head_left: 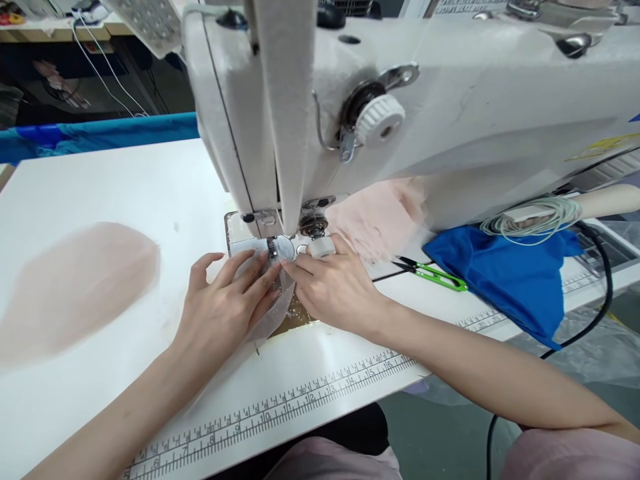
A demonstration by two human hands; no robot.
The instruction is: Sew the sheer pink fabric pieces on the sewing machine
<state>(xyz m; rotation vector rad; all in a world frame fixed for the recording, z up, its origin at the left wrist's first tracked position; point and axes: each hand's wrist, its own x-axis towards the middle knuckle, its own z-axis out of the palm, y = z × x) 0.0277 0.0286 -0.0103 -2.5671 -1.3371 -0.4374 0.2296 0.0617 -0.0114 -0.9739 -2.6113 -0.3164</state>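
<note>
A piece of sheer, pale fabric (274,320) lies under the presser foot (273,248) of a white sewing machine (235,133). My left hand (227,300) rests on this fabric just in front of the foot, fingers spread and bent slightly. Close beside it, my right hand (333,287) has thumb and fingers pressed together on the fabric's right edge, below the machine's white knob (321,247). The fingertips of both hands almost meet. Part of the fabric is hidden under my hands.
Sheer pink fabric (80,290) lies at the left, and more pink fabric (375,217) is behind the needle. Green thread snips (440,277) lie right of my right hand, beside blue cloth (510,273) and a coil of cord (540,217). A printed ruler (280,410) follows the table's front edge.
</note>
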